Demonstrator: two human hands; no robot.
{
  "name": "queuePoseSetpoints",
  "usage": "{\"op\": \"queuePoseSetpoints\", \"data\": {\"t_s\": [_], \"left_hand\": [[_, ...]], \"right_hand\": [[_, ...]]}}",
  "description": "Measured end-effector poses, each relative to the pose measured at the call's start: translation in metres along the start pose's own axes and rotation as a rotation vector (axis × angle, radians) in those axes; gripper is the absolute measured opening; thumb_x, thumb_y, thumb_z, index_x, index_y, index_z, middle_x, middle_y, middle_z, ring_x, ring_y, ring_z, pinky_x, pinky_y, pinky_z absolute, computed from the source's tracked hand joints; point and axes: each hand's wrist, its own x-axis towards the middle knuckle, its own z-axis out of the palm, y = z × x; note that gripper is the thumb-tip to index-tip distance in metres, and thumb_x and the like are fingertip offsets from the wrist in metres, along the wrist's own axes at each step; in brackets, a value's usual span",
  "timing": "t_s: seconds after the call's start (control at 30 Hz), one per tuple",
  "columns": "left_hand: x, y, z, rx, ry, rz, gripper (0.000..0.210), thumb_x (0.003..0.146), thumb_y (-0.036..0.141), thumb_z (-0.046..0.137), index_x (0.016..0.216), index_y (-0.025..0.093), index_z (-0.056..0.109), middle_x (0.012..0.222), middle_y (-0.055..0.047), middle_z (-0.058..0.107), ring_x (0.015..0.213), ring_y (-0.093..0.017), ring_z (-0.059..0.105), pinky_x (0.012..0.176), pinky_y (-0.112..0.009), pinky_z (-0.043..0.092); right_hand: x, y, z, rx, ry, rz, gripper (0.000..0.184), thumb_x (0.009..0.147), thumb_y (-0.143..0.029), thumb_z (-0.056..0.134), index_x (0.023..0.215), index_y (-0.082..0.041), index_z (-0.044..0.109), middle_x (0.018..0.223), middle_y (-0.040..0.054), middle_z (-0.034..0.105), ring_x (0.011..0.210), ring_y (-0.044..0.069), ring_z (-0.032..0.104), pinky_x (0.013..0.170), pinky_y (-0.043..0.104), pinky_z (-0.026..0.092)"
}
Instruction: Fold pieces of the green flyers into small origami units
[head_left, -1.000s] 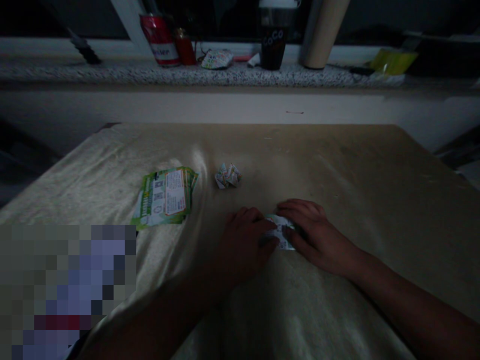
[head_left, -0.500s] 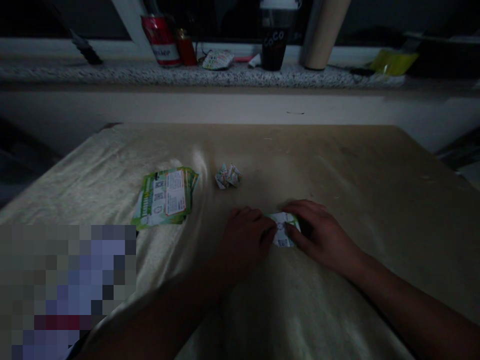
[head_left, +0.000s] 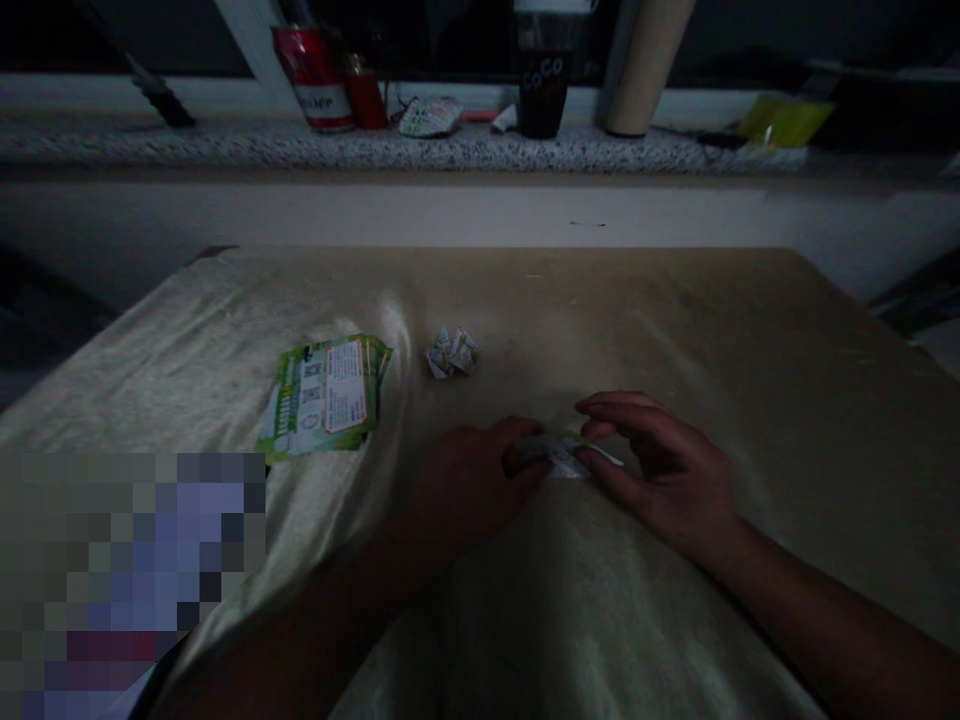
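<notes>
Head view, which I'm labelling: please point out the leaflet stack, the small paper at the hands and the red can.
Leaflet stack (head_left: 321,398), head view: middle of the top sheet.
Small paper (head_left: 562,461), head view: its exposed face.
Red can (head_left: 311,68), head view: upper side.

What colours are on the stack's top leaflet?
Top leaflet: green and white, with an orange-bordered text panel; head view.

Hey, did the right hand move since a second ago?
Yes. The right hand has gone a little to the right, judged against the small folded paper shape, which stays put on the table.
</notes>
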Motion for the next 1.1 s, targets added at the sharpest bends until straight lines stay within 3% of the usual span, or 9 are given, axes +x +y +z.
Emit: {"op": "queuePoseSetpoints", "data": {"t_s": [0.13, 0.3, 0.5, 0.57, 0.73, 0.87, 0.97, 1.1], "left_hand": [[-0.001, -0.001, -0.001, -0.137, -0.043, 0.009, 0.015, 0.088, 0.031, 0.063, 0.091, 0.023, 0.076, 0.069, 0.002, 0.073, 0.060, -0.014, 0.065, 0.058, -0.024, 0.044], [-0.003, -0.001, 0.000, -0.438, -0.018, -0.159, 0.013, 0.085, 0.032, 0.067, 0.089, 0.022, 0.075, 0.058, 0.004, 0.069, 0.048, -0.011, 0.061, 0.046, -0.019, 0.041], [-0.006, -0.004, 0.000, -0.633, 0.057, -0.201, 0.019, 0.080, 0.035, 0.074, 0.090, 0.018, 0.073, 0.051, 0.004, 0.064, 0.043, -0.010, 0.055, 0.043, -0.018, 0.039], [-0.007, -0.004, 0.000, -0.651, 0.075, -0.211, 0.021, 0.079, 0.034, 0.075, 0.091, 0.017, 0.072, 0.050, 0.004, 0.065, 0.043, -0.010, 0.055, 0.043, -0.018, 0.040], [-0.010, 0.002, -0.002, -0.630, 0.089, -0.144, 0.018, 0.083, 0.034, 0.072, 0.089, 0.017, 0.075, 0.052, 0.002, 0.068, 0.041, -0.007, 0.051, 0.040, -0.015, 0.035], [-0.013, 0.007, -0.003, -0.625, 0.116, -0.072, 0.022, 0.087, 0.027, 0.064, 0.104, 0.019, 0.076, 0.062, 0.000, 0.074, 0.037, -0.006, 0.048, 0.036, -0.014, 0.037], [-0.016, 0.007, -0.002, -0.652, 0.113, -0.017, 0.030, 0.083, 0.016, 0.059, 0.107, 0.019, 0.076, 0.071, -0.001, 0.078, 0.038, -0.006, 0.054, 0.037, -0.015, 0.044], [-0.017, 0.005, -0.005, -0.597, 0.159, 0.125, 0.033, 0.078, 0.009, 0.056, 0.098, 0.020, 0.079, 0.082, -0.003, 0.081, 0.055, -0.012, 0.071, 0.050, -0.019, 0.056]], "right_hand": [[-0.001, -0.003, 0.000, 0.026, 0.003, 0.003, 0.042, 0.081, -0.007, 0.075, 0.118, -0.025, 0.066, 0.092, 0.0052, 0.072, 0.095, 0.023, 0.067, 0.087, 0.042, 0.054], [0.001, 0.001, -0.004, 0.013, -0.021, 0.096, 0.037, 0.080, -0.015, 0.079, 0.113, -0.024, 0.066, 0.095, 0.0056, 0.071, 0.091, 0.022, 0.069, 0.083, 0.040, 0.055], [0.003, 0.004, -0.007, -0.049, -0.101, 0.191, 0.006, 0.084, -0.023, 0.075, 0.088, -0.020, 0.073, 0.082, 0.0038, 0.073, 0.072, 0.016, 0.069, 0.065, 0.030, 0.055], [0.003, 0.001, -0.006, -0.033, -0.111, 0.232, 0.008, 0.086, -0.025, 0.073, 0.081, -0.019, 0.073, 0.073, 0.0026, 0.074, 0.062, 0.014, 0.067, 0.056, 0.026, 0.053], [0.006, -0.007, -0.002, 0.166, -0.071, 0.342, 0.006, 0.083, -0.023, 0.076, 0.079, -0.018, 0.075, 0.062, 0.0002, 0.074, 0.049, 0.012, 0.066, 0.046, 0.021, 0.054], [0.004, -0.008, 0.000, 0.400, -0.036, 0.454, 0.007, 0.084, -0.026, 0.077, 0.087, -0.019, 0.077, 0.068, 0.0017, 0.077, 0.041, 0.011, 0.064, 0.039, 0.020, 0.055], [0.002, -0.008, 0.001, 0.489, -0.018, 0.418, 0.014, 0.083, -0.028, 0.078, 0.094, -0.020, 0.078, 0.066, 0.0006, 0.077, 0.042, 0.013, 0.067, 0.041, 0.022, 0.058], [0.001, -0.010, -0.001, 0.308, -0.001, 0.265, 0.011, 0.082, -0.020, 0.078, 0.091, -0.025, 0.081, 0.072, 0.0014, 0.080, 0.056, 0.015, 0.075, 0.052, 0.020, 0.062]]}}
